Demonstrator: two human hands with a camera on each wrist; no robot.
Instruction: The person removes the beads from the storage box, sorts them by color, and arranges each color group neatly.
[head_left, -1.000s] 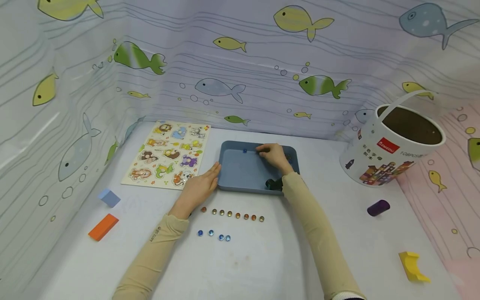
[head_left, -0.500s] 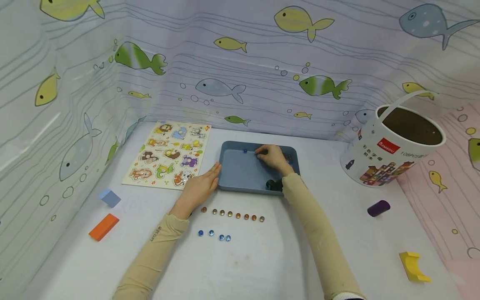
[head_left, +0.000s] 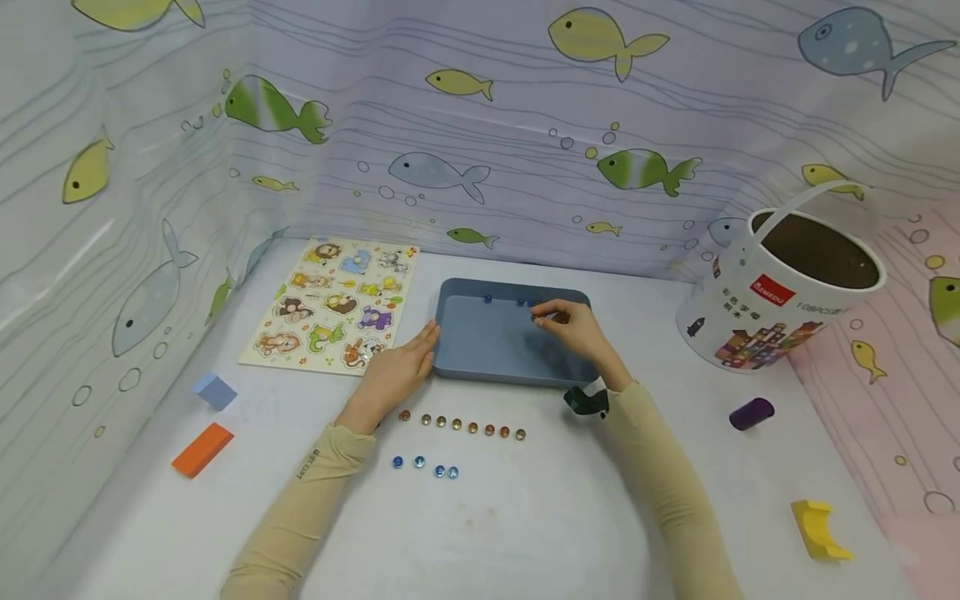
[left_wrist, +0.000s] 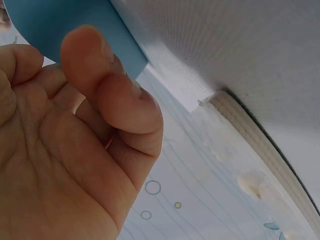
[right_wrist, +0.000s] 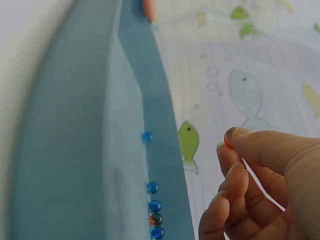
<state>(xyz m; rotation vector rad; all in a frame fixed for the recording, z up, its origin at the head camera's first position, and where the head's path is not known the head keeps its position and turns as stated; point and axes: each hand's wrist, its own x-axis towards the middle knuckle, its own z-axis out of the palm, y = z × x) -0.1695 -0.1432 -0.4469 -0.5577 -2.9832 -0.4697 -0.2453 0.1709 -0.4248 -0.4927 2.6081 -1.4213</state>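
While the left hand (head_left: 396, 377) rests on the counter (head_left: 525, 517) with relaxed fingers touching the left wall of the blue tray (head_left: 487, 346), the right hand (head_left: 581, 333) hovers over the tray's right half and pinches a small orange marble (right_wrist: 228, 140) between thumb and fingertips. The wrist view shows the marble at the fingertip, held above the tray and clear of its floor. Left wrist view: fingers (left_wrist: 117, 95) loosely bent, against the tray's edge, holding nothing. A few marbles, mostly blue (head_left: 487, 298), lie along the tray's far wall; in the right wrist view four of them sit close together, with one more apart. On the counter, just near of the tray, a row of orange and amber marbles (head_left: 457, 425) runs left to right, and nearer still lies a short row of four blue marbles (head_left: 425, 467). An animal puzzle board (head_left: 330, 304) lies left of the tray. A blue cube (head_left: 214, 390) and an orange block (head_left: 201, 450) sit at far left. At right stands a white bucket (head_left: 757, 312), tilted, with a purple cylinder (head_left: 752, 413) and a yellow arch block (head_left: 819, 530) nearer.
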